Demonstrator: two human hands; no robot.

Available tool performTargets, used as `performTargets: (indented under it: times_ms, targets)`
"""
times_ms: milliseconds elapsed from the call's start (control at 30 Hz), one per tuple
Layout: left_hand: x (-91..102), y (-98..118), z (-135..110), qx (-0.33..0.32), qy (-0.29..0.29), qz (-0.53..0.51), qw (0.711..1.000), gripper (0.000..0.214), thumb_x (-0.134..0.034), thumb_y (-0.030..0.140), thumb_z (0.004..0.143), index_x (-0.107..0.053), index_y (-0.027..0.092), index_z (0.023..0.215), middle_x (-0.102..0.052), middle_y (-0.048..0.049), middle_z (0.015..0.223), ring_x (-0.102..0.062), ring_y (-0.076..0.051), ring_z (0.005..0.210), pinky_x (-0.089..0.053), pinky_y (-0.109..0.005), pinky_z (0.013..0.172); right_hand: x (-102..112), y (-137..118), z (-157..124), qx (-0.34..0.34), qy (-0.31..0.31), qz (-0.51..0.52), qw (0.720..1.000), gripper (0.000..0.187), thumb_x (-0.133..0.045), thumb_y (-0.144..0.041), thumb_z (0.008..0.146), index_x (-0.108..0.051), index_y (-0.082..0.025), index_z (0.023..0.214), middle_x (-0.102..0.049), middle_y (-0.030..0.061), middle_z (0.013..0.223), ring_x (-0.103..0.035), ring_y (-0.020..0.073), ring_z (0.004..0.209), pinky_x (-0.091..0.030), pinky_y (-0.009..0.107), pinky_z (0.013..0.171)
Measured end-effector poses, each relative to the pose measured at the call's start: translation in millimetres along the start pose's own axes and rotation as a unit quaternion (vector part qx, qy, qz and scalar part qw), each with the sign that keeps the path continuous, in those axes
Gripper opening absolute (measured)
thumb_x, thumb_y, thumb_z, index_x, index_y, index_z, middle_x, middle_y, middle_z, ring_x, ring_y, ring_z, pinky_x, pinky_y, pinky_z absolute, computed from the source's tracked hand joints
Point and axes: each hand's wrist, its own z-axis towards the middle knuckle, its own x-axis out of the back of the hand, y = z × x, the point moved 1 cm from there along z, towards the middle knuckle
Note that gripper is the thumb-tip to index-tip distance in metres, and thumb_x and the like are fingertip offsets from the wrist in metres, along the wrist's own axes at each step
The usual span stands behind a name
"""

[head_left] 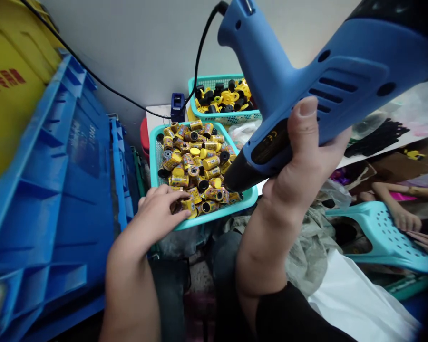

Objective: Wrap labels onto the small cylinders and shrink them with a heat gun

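My right hand (pixel 292 166) is raised close to the camera, shut around the grip of a blue hot glue gun (pixel 288 90), whose black nozzle (pixel 240 173) points down over a teal plastic basket (pixel 217 216). The basket is heaped with yellow-and-black cylindrical spools (pixel 199 161). My left hand (pixel 157 213) rests at its front edge, with fingers apart on the nearest spools and no clear hold on any. A black cord (pixel 199 61) runs up to the gun's base.
Behind stands a second teal basket (pixel 214 78) of yellow and black parts (pixel 224 97). A large blue plastic crate (pixel 53 190) and yellow bin (pixel 14 95) fill the left. At right, another person's hand (pixel 406 219) rests near a teal plastic chair (pixel 381 237).
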Motion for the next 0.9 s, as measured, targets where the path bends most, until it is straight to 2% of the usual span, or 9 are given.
performTargets:
  times_ms: [100, 233, 333, 467, 600, 733, 800, 900]
  targets:
    - [5.8, -16, -1, 0.016, 0.016, 0.011, 1.0, 0.033, -0.068, 0.032, 0.067, -0.075, 0.035, 0.1, -0.063, -0.0052, 0.089, -0.056, -0.029, 0.095, -0.042, -0.038, 0.081, -1, 0, -2, 0.0, -0.021, -0.001, 1.0, 0.041, -0.073, -0.042, 0.07, -0.06, -0.024, 0.104, -0.065, -0.0004, 0.102, -0.055, 0.0251, 0.124, -0.046, 0.045, 0.107]
    - [15.1, -29, -4, -0.02, 0.022, -0.039, 0.999, 0.036, -0.065, 0.033, 0.068, -0.074, 0.032, 0.103, -0.062, -0.0052, 0.086, -0.057, -0.026, 0.089, -0.046, -0.038, 0.083, -5, -1, -7, -0.032, -0.071, 0.022, 0.997, 0.041, -0.07, -0.05, 0.071, -0.061, -0.026, 0.103, -0.065, -0.0023, 0.102, -0.06, 0.0235, 0.117, -0.049, 0.043, 0.104]
    - [22.1, -33, -4, -0.024, 0.064, -0.072, 0.995, 0.037, -0.061, 0.036, 0.073, -0.072, 0.03, 0.108, -0.064, -0.006, 0.088, -0.059, -0.026, 0.088, -0.047, -0.04, 0.084, -9, 1, -11, -0.062, -0.123, 0.011, 0.99, 0.05, -0.062, -0.06, 0.075, -0.056, -0.031, 0.116, -0.064, -0.0029, 0.108, -0.06, 0.0221, 0.118, -0.052, 0.041, 0.102]
    - [28.1, -32, -3, 0.007, 0.132, -0.088, 0.987, 0.033, -0.054, 0.035, 0.078, -0.072, 0.027, 0.104, -0.065, -0.0063, 0.088, -0.059, -0.026, 0.083, -0.046, -0.041, 0.083, -17, 5, -17, -0.076, -0.148, -0.003, 0.986, 0.064, -0.055, -0.066, 0.078, -0.049, -0.026, 0.128, -0.063, 0.0023, 0.113, -0.059, 0.0238, 0.12, -0.053, 0.041, 0.101]
    - [31.0, -28, -4, 0.025, 0.179, -0.106, 0.978, 0.031, -0.052, 0.034, 0.08, -0.072, 0.024, 0.101, -0.066, -0.0052, 0.09, -0.06, -0.024, 0.082, -0.046, -0.038, 0.08, -21, 4, -21, -0.06, -0.134, 0.005, 0.989, 0.064, -0.052, -0.065, 0.081, -0.046, -0.026, 0.132, -0.062, 0.0026, 0.115, -0.057, 0.0235, 0.123, -0.053, 0.042, 0.102]
    - [34.5, -23, -7, 0.021, 0.201, -0.118, 0.972, 0.029, -0.054, 0.037, 0.081, -0.073, 0.024, 0.098, -0.068, -0.0037, 0.088, -0.06, -0.022, 0.081, -0.045, -0.033, 0.073, -20, -5, -23, -0.033, -0.101, 0.003, 0.994, 0.053, -0.056, -0.058, 0.082, -0.05, -0.03, 0.127, -0.061, -0.0002, 0.117, -0.051, 0.0232, 0.13, -0.049, 0.042, 0.106]
    - [35.2, -19, -7, 0.027, 0.197, -0.135, 0.971, 0.028, -0.056, 0.041, 0.08, -0.074, 0.023, 0.091, -0.069, -0.0033, 0.086, -0.06, -0.021, 0.076, -0.044, -0.031, 0.067, -19, -11, -22, -0.033, -0.081, 0.006, 0.996, 0.045, -0.058, -0.048, 0.084, -0.053, -0.025, 0.122, -0.061, 0.0003, 0.116, -0.05, 0.0235, 0.131, -0.048, 0.041, 0.107]
    - [30.4, -11, -7, 0.027, 0.159, -0.16, 0.974, 0.03, -0.058, 0.048, 0.078, -0.075, 0.023, 0.084, -0.07, -0.0034, 0.083, -0.061, -0.02, 0.073, -0.043, -0.03, 0.064, -19, -19, -20, -0.037, -0.054, 0.016, 0.998, 0.04, -0.059, -0.035, 0.083, -0.055, -0.018, 0.119, -0.062, 0.0021, 0.117, -0.049, 0.025, 0.132, -0.048, 0.04, 0.107]
